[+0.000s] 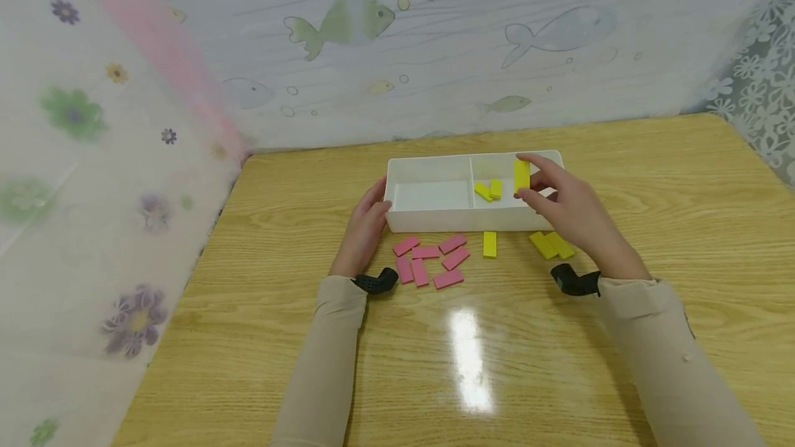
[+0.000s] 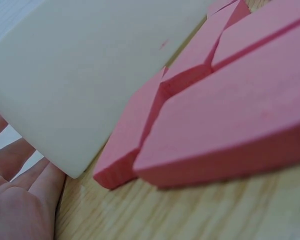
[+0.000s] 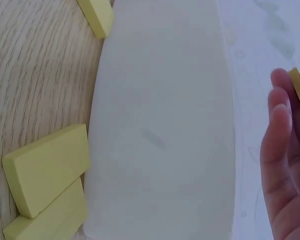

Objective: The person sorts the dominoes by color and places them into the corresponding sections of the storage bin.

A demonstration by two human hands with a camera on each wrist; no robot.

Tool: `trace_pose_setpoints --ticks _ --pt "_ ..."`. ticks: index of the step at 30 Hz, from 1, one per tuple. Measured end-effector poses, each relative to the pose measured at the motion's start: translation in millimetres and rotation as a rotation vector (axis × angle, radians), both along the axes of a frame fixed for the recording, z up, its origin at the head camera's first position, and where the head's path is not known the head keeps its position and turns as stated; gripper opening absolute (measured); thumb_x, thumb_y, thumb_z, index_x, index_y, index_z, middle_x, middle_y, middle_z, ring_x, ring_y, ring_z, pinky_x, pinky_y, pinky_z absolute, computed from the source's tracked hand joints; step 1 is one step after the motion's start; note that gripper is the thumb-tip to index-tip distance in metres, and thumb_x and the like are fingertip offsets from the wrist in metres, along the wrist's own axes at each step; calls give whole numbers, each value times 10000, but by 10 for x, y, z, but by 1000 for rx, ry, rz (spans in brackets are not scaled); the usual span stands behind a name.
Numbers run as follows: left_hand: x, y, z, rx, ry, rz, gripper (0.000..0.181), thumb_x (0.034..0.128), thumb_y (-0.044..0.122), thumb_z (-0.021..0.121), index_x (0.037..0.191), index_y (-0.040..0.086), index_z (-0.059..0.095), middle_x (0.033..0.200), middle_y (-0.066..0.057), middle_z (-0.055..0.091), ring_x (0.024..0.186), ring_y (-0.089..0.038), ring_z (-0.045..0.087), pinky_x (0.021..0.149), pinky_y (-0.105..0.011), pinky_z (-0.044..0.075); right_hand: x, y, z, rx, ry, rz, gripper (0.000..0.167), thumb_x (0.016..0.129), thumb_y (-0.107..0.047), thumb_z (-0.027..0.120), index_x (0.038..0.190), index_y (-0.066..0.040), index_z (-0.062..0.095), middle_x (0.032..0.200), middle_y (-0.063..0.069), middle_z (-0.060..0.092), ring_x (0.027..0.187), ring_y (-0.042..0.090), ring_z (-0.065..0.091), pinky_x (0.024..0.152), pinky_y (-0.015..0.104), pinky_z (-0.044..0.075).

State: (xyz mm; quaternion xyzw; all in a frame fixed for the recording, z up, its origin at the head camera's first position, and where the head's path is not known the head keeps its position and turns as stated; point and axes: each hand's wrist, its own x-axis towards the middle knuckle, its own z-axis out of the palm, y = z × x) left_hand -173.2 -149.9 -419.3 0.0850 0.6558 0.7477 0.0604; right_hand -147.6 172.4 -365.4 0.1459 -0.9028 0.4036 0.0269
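A white two-compartment box [image 1: 428, 220] stands on the table. The left hand [image 1: 363, 232] lies against its left end, fingers along the outer wall; the left wrist view shows this hand [image 2: 22, 195] at the corner of the box [image 2: 90, 85]. Between thumb and fingers the right hand [image 1: 574, 216] pinches a yellow block [image 1: 522, 176] above the right compartment, where yellow blocks [image 1: 495, 189] lie. In the right wrist view the right hand [image 3: 287, 160] holds the block [image 3: 299, 87] beyond the box wall [image 3: 160, 120]. The left compartment holds nothing.
Several pink blocks [image 1: 448, 279] lie in front of the box's left half. A yellow block [image 1: 490, 245] lies near its middle, and two more [image 1: 543, 245] lie side by side below the right hand. A patterned curtain [image 1: 435, 40] hangs behind the wooden table [image 1: 497, 336].
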Motion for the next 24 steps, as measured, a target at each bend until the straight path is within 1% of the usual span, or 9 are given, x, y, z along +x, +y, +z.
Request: trace_pose_setpoints --ticks 4,7,11,13,18,20,24 --pt "-19 4 -11 10 8 5 514 919 95 403 1411 88 255 1458 -67 209 1310 -224 228 1030 -391 238 -7 68 -13 -51 20 -61 474 900 -386 478 1344 -427 316 992 -30 557 682 247 560 565 282 426" --pt "-45 1 -51 32 6 7 505 920 81 398 1407 93 269 1452 -62 224 1305 -225 236 1027 -387 246 -21 116 -38 -77 34 -96 436 906 -380 464 1326 -421 356 989 -22 542 724 234 544 590 272 439" --pt "-79 -22 -113 32 -9 17 513 918 95 413 1409 105 267 1456 -55 213 1308 -212 228 1026 -378 250 -45 158 -81 -82 34 -121 418 906 -384 459 1318 -390 393 981 -11 532 738 205 516 586 285 449" --pt "-64 -21 -98 29 -12 20 516 917 102 418 1410 101 264 1457 -59 208 1311 -211 223 1031 -380 240 -59 172 -99 -96 25 -126 416 904 -381 463 1315 -384 401 975 -10 538 740 190 512 587 297 457" --pt "-2 -1 -6 18 -7 12 515 921 100 408 1410 73 251 1459 -79 201 1314 -227 215 1039 -393 217 -81 196 -131 -129 7 -126 409 902 -367 475 1306 -373 416 971 2 545 747 234 525 596 312 468" --pt "-4 -1 -1 8 -5 8 514 924 97 400 1412 70 242 1461 -82 195 1316 -229 211 1038 -390 221 -84 203 -142 -137 3 -128 406 901 -364 478 1303 -372 422 972 7 544 746 261 527 591 315 467" --pt "-1 0 2 -9 -1 5 506 932 86 384 1415 70 233 1463 -82 192 1317 -226 211 1034 -391 229 -85 210 -161 -139 0 -138 400 901 -361 481 1298 -353 436 972 8 541 747 263 534 585 307 467"
